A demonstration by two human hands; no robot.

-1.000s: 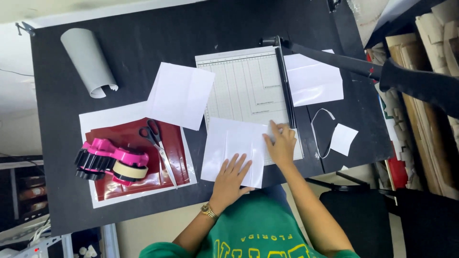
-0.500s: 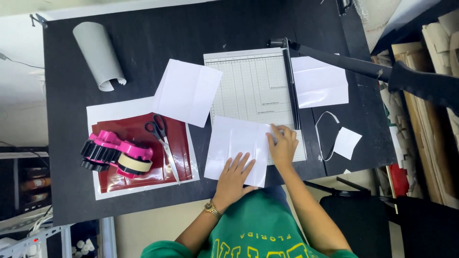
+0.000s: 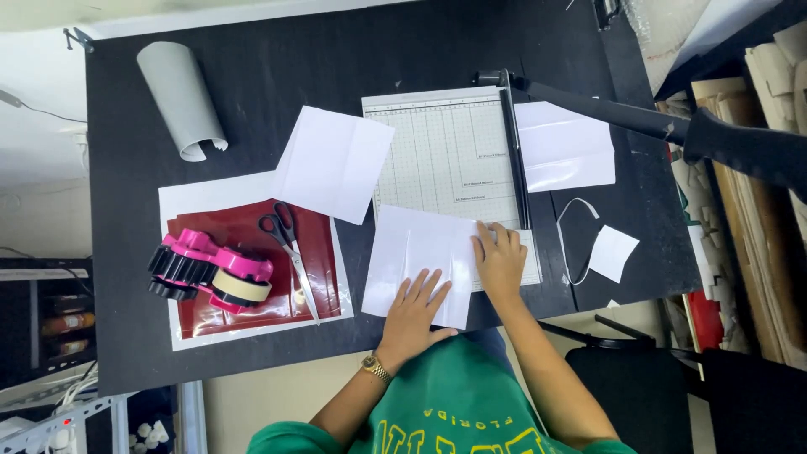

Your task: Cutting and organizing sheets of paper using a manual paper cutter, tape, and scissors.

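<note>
A black table (image 3: pixel 403 50) is seen from above. At eleven o'clock a grey rolled sheet (image 3: pixel 181 101) is laid. At the centre a paper trimmer (image 3: pixel 445 160) is set, flanked by white sheets (image 3: pixel 334 164). At eight o'clock a white sheet under dark red film (image 3: pixel 252 261) is spread, and paper scraps (image 3: pixel 612 252) lie at four o'clock.

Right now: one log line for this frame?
left hand: flat on folded white sheet | right hand: pressing sheet at paper cutter edge | cutter blade arm: raised
</note>
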